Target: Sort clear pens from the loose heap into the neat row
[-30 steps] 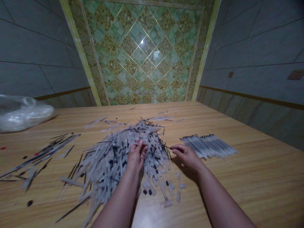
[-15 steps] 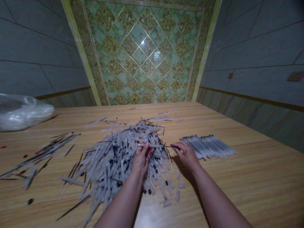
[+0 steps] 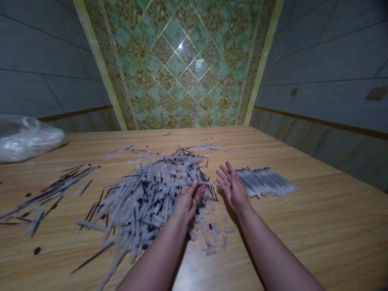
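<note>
Between the thumb and fingers of my left hand lies a clear pen barrel, held level and pointing right, over the edge of a large pile of pen parts. My right hand is open just right of the barrel's end, palm turned toward it, fingers spread, holding nothing. Close behind that hand is a neat row of pens with dark ends, laid side by side. Small clear caps and a few black plugs are scattered below the hands.
Loose dark refills and tubes lie at the left of the wooden table. A clear plastic bag rests at the far left. More thin tubes lie behind the pile. Tiled walls stand beyond the table.
My right hand has let go of the thin dark refill at the barrel's right end and opened. My left hand has shifted slightly right with the barrel. The view has tilted a little.
</note>
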{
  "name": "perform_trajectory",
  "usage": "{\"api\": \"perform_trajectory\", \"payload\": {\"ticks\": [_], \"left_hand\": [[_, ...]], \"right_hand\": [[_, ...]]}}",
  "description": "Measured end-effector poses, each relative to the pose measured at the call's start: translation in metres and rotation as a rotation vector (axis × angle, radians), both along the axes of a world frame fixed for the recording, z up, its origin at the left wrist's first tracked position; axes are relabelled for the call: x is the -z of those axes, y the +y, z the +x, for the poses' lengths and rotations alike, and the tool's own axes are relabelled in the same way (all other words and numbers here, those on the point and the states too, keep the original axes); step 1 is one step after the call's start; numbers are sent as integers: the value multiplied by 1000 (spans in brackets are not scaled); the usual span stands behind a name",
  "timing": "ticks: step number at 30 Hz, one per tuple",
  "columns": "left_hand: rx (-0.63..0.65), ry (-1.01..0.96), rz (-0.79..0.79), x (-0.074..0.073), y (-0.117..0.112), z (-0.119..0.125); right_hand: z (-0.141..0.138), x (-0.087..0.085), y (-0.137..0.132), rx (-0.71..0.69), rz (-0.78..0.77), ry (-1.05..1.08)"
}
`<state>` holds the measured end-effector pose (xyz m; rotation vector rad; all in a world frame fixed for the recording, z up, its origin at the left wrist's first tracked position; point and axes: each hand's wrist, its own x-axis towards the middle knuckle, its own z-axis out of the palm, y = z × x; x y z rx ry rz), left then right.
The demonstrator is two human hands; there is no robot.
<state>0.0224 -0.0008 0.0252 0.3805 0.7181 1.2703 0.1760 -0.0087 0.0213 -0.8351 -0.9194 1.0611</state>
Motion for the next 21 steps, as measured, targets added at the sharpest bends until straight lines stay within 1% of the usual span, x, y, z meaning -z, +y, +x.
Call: {"api": "perform_trajectory", "payload": {"ticks": [2, 3, 4, 6, 9, 12, 15, 21], "left_hand": [[-103, -69, 5, -7, 2, -3], [-139, -104, 8, -10, 3, -3], [-168, -131, 10, -12, 3, -4], [-182, -159, 0, -14, 3, -4], [-174, -159, -18, -11, 1, -1], [-174, -143, -6, -4, 1, 0], [-165, -114, 16, 2, 3, 0], [-161, -68, 26, 12, 7, -1]], "right_hand": [[15, 8, 6, 155, -116, -212], [21, 12, 8, 173, -160, -360], [26, 16, 9, 157, -184, -506], [31, 21, 9, 92, -197, -768], [26, 22, 4, 20, -191, -1029], [17, 21, 0, -19, -190, -1182], [13, 22, -1, -12, -212, -1277], [15, 26, 1, 25, -207, -1274]]}}
